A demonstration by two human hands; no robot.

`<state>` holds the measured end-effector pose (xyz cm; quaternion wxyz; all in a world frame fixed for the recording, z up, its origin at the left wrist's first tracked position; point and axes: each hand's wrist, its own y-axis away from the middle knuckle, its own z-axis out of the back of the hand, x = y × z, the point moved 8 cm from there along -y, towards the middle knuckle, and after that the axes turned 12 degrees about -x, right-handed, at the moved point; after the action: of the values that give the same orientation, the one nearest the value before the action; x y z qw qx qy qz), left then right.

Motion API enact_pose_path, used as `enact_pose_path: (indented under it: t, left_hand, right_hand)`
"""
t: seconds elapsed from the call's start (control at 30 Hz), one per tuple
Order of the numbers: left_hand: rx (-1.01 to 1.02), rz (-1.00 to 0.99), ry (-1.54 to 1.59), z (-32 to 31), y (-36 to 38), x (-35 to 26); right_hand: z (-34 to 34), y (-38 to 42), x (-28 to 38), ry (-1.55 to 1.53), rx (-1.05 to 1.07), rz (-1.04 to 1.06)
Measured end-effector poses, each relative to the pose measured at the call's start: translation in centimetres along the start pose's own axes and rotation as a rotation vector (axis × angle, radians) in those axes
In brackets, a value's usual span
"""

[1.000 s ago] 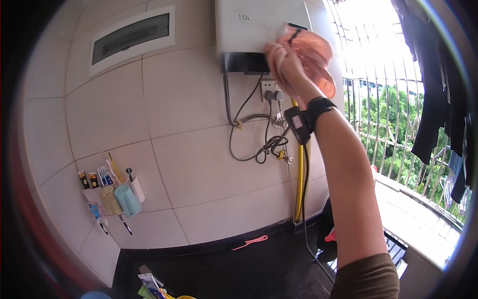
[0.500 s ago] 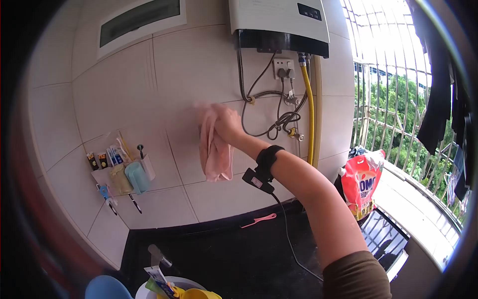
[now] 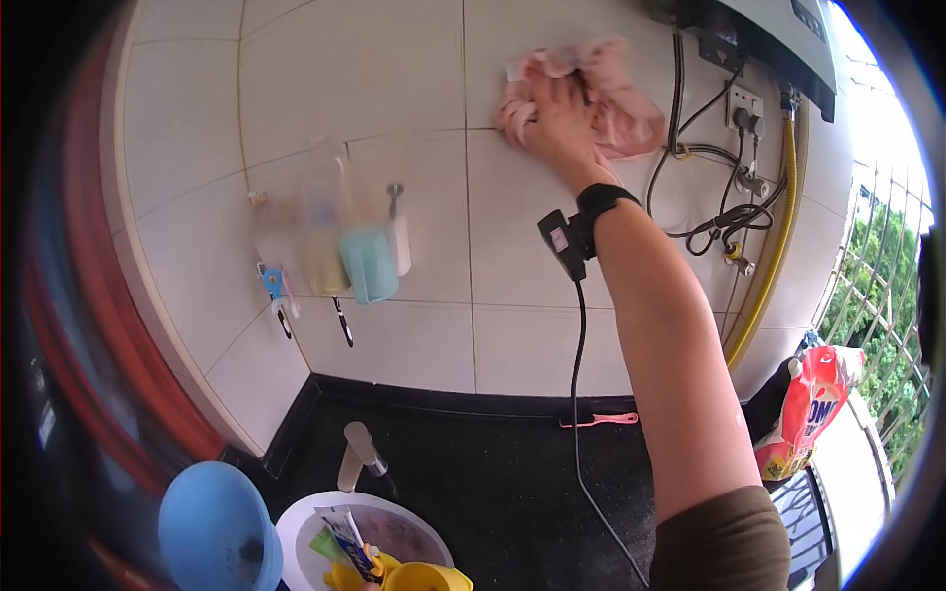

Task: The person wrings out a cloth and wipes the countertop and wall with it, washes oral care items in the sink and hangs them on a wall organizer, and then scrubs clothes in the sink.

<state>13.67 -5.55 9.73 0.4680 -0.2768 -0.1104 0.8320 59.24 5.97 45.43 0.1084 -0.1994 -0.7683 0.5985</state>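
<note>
High on the tiled wall, my right hand presses a pink cloth against the tiles, fingers spread over its folds. The cloth is bunched around the hand, with a looser part spreading to the right, and its edges are blurred. A black strap with a small device sits around my right wrist, and a cable runs down from it. My left hand is out of view.
A water heater, socket and yellow hose are at right. Wall holders with a teal cup hang left. Below are a faucet, white basin, blue container, pink comb and detergent bag.
My right hand has moved up the wall. The cloth, which hung down from it, is now bunched and spread against the tiles. The camera view has turned left and down.
</note>
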Motion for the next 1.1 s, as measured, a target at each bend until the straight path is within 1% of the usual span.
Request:
enact_pose_path:
  t: [0.07,0.13,0.2,0.23,0.27,0.33,0.4,0.47,0.53,0.6,0.63,0.67,0.73,0.77,0.8,0.83,0.87,0.9,0.93,0.97,1.0,1.03,1.1]
  left_hand:
    - [0.018,0.022,0.04,-0.8,0.1,0.3]
    - [0.026,0.015,-0.001,-1.6,0.0,0.7]
    - [0.042,-0.015,0.026,-1.8,-0.3,0.6]
    - [0.038,-0.033,0.042,-1.8,-0.5,0.5]
    - [0.045,-0.042,0.046,-1.8,-0.5,0.3]
    - [0.042,-0.109,0.051,-1.1,-0.6,-0.2]
    - [0.054,-0.116,0.058,-0.3,-1.1,-0.8]
    - [0.089,-0.124,0.08,-0.3,-1.3,-0.9]
    - [0.119,-0.063,0.092,-0.8,-1.4,-0.2]
    - [0.165,-0.068,0.099,-1.3,-1.5,-0.5]
    - [0.172,-0.075,0.098,-1.3,-1.8,-0.6]
    - [0.169,-0.087,0.091,-1.3,-2.4,-0.4]
    - [0.129,-0.117,0.087,-1.5,-3.6,-0.3]
    - [0.132,-0.12,0.094,-1.9,-3.9,-0.1]
    - [0.123,-0.138,0.092,-2.1,-4.1,0.0]
    - [0.121,-0.158,0.09,-2.4,-4.2,-0.3]
    - [0.142,-0.167,0.102,-2.8,-4.2,-0.6]
    - [0.179,-0.121,0.102,-3.4,-4.3,-0.5]
    - [0.218,-0.086,0.102,-4.1,-4.6,-0.5]
    - [0.167,-0.162,0.126,-4.5,-4.9,-1.2]
    - [0.184,-0.192,0.135,-5.1,-5.1,-1.8]
    - [0.203,-0.176,0.151,-5.2,-5.3,-2.2]
    - [0.242,-0.155,0.153,-5.1,-5.4,-2.5]
  right_hand:
    - [-1.0,3.7,4.9,-0.006,0.039,0.26]
    - [-1.6,8.8,6.8,-0.184,0.385,0.168]
    - [-0.6,16.7,7.0,-0.257,0.897,0.014]
    - [1.4,21.0,6.9,-0.195,0.532,0.243]
    - [3.8,25.0,6.4,-0.012,0.278,0.412]
    - [8.6,25.6,5.2,0.014,1.217,-0.036]
    - [9.0,32.9,1.2,-0.103,1.184,0.03]
    - [9.5,31.8,-2.6,-0.145,1.029,-0.037]
    - [11.5,23.2,-1.8,0.24,1.525,-0.045]
    - [8.6,25.8,-11.2,0.165,1.229,-0.281]
    - [10.2,23.1,-12.1,0.12,0.783,-0.2]
    - [13.4,21.1,-12.1,0.078,0.326,-0.112]
    - [15.6,26.3,-16.2,0.358,0.16,-0.309]
    - [15.2,30.9,-18.9,0.5,0.276,-0.519]
    - [16.3,32.0,-17.8,0.186,-0.109,-0.687]
    - [14.6,37.4,-18.7,0.26,-0.151,-1.0]
    - [14.0,40.0,-16.1,0.446,-0.014,-1.231]
    - [13.5,42.5,-13.0,0.615,0.19,-1.447]
    - [11.8,46.3,-10.2,0.522,0.203,-1.458]
    - [10.6,49.8,-8.3,0.427,0.212,-1.466]
    - [12.1,47.5,-4.6,0.253,0.034,-1.281]
    - [12.1,50.1,-3.5,0.058,-0.055,-1.478]
    - [13.3,50.2,-3.8,-0.1,-0.115,-1.532]
